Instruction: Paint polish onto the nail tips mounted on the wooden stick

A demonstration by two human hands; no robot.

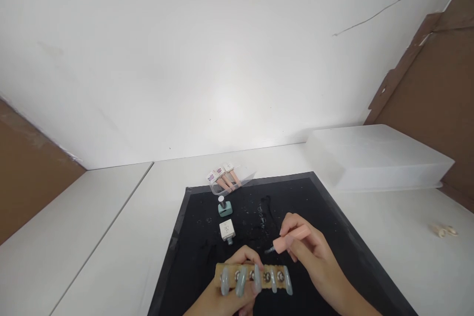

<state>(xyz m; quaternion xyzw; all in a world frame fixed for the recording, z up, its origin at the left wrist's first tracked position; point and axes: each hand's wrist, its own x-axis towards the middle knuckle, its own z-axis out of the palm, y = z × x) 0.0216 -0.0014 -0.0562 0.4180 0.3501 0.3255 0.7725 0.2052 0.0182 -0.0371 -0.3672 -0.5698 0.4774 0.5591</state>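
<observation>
My left hand is closed around a yellowish wooden strip at the bottom of the view. Along the strip sit round metal studs and several long false nails coated pale grey-blue. My right hand pinches a nail polish brush by its pink cap, its wet-looking dark tip pointing left, just above the strip and apart from the nails. Beyond my left hand lies a white square polish bottle with its neck uncapped toward me. Behind it is a green bottle with a dark neck and a pale round top.
A black mat covers the middle of the white table. At its back edge, a clear tray holds several pink-capped bottles. A translucent white box stands at right, with small beige pieces nearer. Brown cardboard flanks both sides.
</observation>
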